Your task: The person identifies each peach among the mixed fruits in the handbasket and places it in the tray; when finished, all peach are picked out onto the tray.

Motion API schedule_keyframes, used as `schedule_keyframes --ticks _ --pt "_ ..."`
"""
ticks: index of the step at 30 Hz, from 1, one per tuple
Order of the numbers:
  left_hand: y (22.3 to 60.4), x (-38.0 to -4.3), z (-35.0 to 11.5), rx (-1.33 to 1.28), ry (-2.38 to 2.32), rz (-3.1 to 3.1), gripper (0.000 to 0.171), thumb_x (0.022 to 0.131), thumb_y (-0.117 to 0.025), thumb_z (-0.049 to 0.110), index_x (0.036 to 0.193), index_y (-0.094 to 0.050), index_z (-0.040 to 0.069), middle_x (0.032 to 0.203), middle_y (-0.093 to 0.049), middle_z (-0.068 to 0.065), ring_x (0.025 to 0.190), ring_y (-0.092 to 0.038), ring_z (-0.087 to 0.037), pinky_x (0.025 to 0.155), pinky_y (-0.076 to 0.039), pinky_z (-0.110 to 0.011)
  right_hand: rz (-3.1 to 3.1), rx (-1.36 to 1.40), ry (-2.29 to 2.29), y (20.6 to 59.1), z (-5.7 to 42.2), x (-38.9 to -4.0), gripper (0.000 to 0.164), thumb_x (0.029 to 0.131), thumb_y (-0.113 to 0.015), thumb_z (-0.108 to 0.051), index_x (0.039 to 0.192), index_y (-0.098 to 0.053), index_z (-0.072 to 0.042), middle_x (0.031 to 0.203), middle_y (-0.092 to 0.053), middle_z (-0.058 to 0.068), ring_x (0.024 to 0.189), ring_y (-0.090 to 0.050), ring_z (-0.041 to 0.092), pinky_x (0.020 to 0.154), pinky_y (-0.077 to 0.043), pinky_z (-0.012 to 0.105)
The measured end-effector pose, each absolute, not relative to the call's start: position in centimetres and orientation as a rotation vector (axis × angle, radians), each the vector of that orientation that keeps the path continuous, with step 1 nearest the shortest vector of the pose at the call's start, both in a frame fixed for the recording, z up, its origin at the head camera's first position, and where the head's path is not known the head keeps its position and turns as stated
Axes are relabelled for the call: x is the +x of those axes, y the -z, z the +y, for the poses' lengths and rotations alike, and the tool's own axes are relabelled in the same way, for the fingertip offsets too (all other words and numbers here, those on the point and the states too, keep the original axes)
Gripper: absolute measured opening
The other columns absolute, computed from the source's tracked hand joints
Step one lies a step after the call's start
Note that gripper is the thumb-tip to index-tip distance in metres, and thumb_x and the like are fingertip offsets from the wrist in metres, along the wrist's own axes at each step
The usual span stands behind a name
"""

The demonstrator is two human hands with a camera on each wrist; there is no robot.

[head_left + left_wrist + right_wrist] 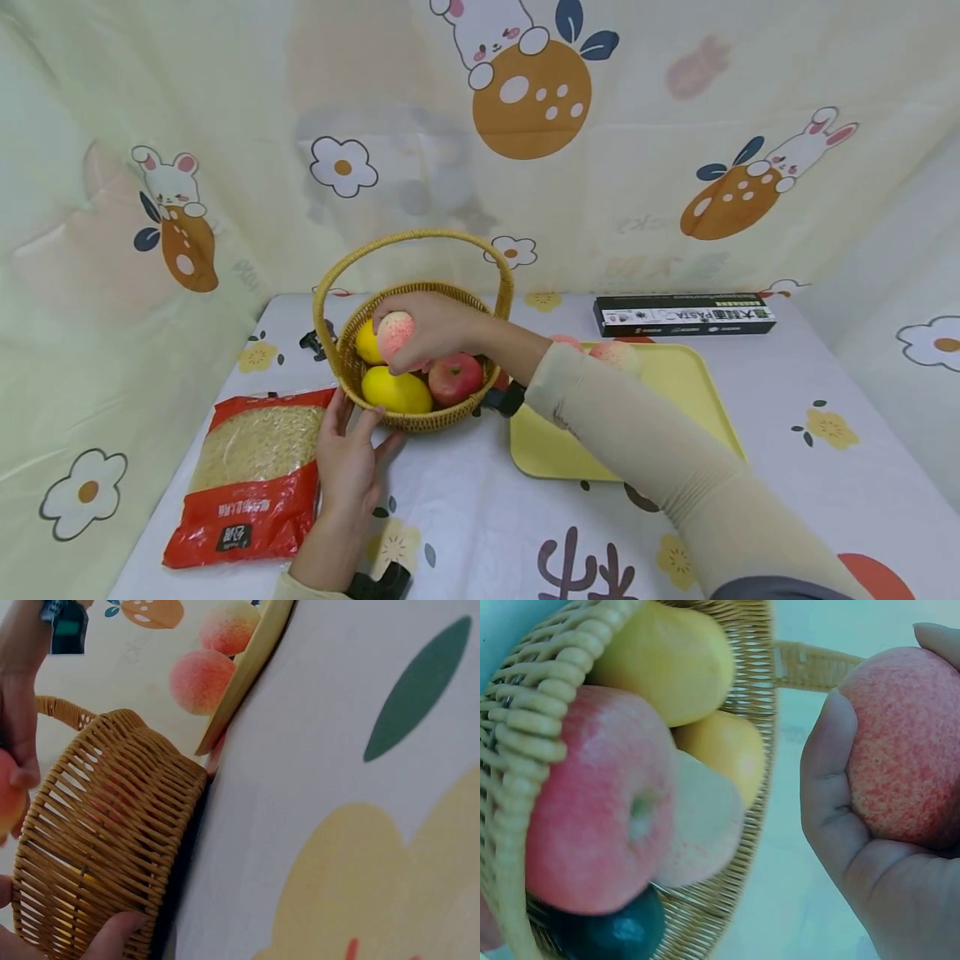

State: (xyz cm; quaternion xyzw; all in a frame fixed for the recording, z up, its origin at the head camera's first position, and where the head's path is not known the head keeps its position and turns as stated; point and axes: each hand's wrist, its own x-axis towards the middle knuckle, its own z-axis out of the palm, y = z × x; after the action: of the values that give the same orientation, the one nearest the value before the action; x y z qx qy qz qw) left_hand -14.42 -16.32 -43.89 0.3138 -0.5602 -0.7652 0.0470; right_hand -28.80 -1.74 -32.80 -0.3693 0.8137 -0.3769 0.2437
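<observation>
My right hand (438, 329) grips a pink-speckled peach (907, 750) above a wicker basket (423, 422) with a tall arched handle. Inside the basket lie a red apple (455, 379) and yellow fruits (396, 390). The right wrist view also shows a pale pink peach (705, 825) and a dark, glossy round thing (622, 930) in there. Spread fingers of my left hand (348, 467) touch the basket's front left side, and the left thumb (116, 934) rests against the woven wall.
A yellow tray (555, 454) stands right of the basket, partly under my right forearm, with peaches (617, 355) at its back. Behind it is a black pasta box (684, 315). A red bag of grain-like food (251, 479) lies left of my left hand.
</observation>
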Motion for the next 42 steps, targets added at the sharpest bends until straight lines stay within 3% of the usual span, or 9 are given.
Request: schedule_keyframes --ticks 11,19,25,42 --pt "44.1 -14.4 -16.2 0.938 2.313 -1.703 0.083 0.098 -0.069 0.017 0.167 -0.029 0.039 0.175 -0.026 0.007 0.147 -0.045 -0.030 0.094 -0.064 -0.046 2.179 -0.970 1.145 32.0 2.4 -27.5 0.052 0.074 -0.085 -0.018 0.123 -0.066 -0.018 0.116 -0.066 0.007 0.093 -0.067 0.025 0.074 -0.065 0.033" --pt "44.1 -14.4 -16.0 0.932 2.323 -1.709 0.083 0.098 -0.069 0.017 0.167 -0.028 0.039 0.175 -0.026 0.008 0.148 -0.044 -0.029 0.094 -0.064 -0.046 2.222 -0.896 1.168 31.8 8.4 -26.2 0.048 0.075 -0.085 -0.021 0.119 -0.067 -0.022 0.114 -0.067 0.007 0.084 -0.068 0.025 0.070 -0.062 0.035" --pt "44.0 -14.4 -16.0 0.939 2.321 -1.695 0.083 0.098 -0.069 0.016 0.167 -0.028 0.040 0.176 -0.024 0.008 0.149 -0.043 -0.030 0.096 -0.064 -0.047 2.319 -0.819 1.219 31.8 13.6 -25.5 0.046 0.073 -0.087 -0.014 0.114 -0.068 -0.025 0.114 -0.065 0.008 0.088 -0.067 0.027 0.070 -0.062 0.037" --pt "44.0 -14.4 -16.0 0.948 2.307 -1.696 0.083 0.099 -0.069 0.017 0.167 -0.028 0.040 0.176 -0.023 0.007 0.150 -0.042 -0.031 0.096 -0.063 -0.048 2.500 -0.543 1.198 33.7 25.0 -22.3 0.052 0.077 -0.087 -0.015 0.123 -0.064 -0.012 0.114 -0.064 0.015 0.091 -0.064 0.027 0.068 -0.062 0.035"
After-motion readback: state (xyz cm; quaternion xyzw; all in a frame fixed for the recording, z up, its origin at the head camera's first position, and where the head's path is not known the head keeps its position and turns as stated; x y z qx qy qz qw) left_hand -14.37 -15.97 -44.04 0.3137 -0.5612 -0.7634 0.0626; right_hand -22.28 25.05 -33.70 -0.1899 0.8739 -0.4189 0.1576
